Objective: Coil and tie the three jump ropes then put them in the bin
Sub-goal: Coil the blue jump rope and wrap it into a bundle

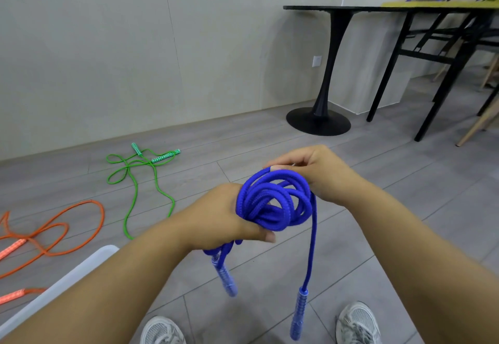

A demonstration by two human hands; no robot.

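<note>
Here our left hand (224,216) is clenched round the gathered coils of the blue jump rope (270,203), thumb curled across the front of the bundle. Our right hand (310,171) meets the top of the same bundle, its fingertips pinching the uppermost loop (how much of the rope passes under the palm we cannot tell). Both hands are held up in the air, close together, with the coils between them.

Two tails hang from the bundle. The shorter drops below the left hand to a blue handle (226,279), which is blurred. The longer falls from the right side to the second handle (298,316), which dangles between our two grey shoes (162,330).

Under the left forearm the white rim of the bin (67,281) runs diagonally to the lower left corner, most of it out of view. Just past it the orange jump rope (67,225) sprawls loose on the floor (243,149) at the left edge. The green jump rope (135,181) lies uncoiled farther off, its handles near the foot of the wall (135,60).

Ahead of the hands grey tiles reach to the wall. To the right stand a round black table base (318,121), black table legs (432,100) and a pale chair leg (475,127).
</note>
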